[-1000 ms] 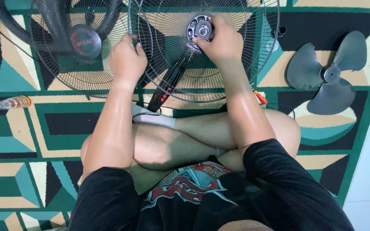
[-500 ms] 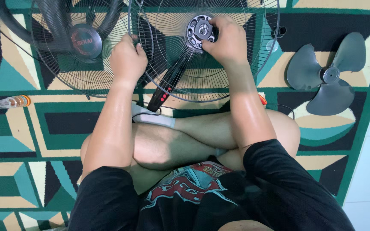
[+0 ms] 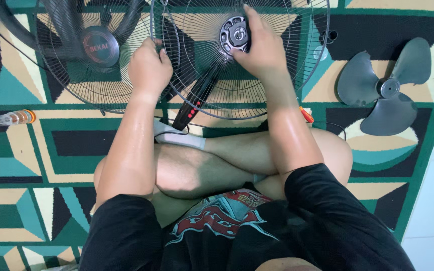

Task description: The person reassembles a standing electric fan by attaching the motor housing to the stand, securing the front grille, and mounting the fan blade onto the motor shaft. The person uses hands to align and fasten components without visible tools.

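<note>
A black wire rear fan guard point(image 3: 204, 55) stands in front of me on the motor body. My left hand point(image 3: 149, 68) grips its left rim. My right hand point(image 3: 259, 45) rests on the round grey hub nut point(image 3: 235, 34) at the guard's centre, fingers stretched along its right side and thumb below it. The fan's black stem point(image 3: 197, 98) with red buttons shows through the wires.
The front fan guard point(image 3: 84, 55) with a round centre badge lies to the left. A grey three-blade fan propeller point(image 3: 385, 88) lies on the patterned carpet at the right. A small clear bottle point(image 3: 13, 118) lies at the left; an orange-handled tool point(image 3: 305, 114) sits by my right forearm.
My right hand has turned on the hub nut: its fingers, curled around the nut before, now stretch upward along it. My left hand has stayed on the guard rim.
</note>
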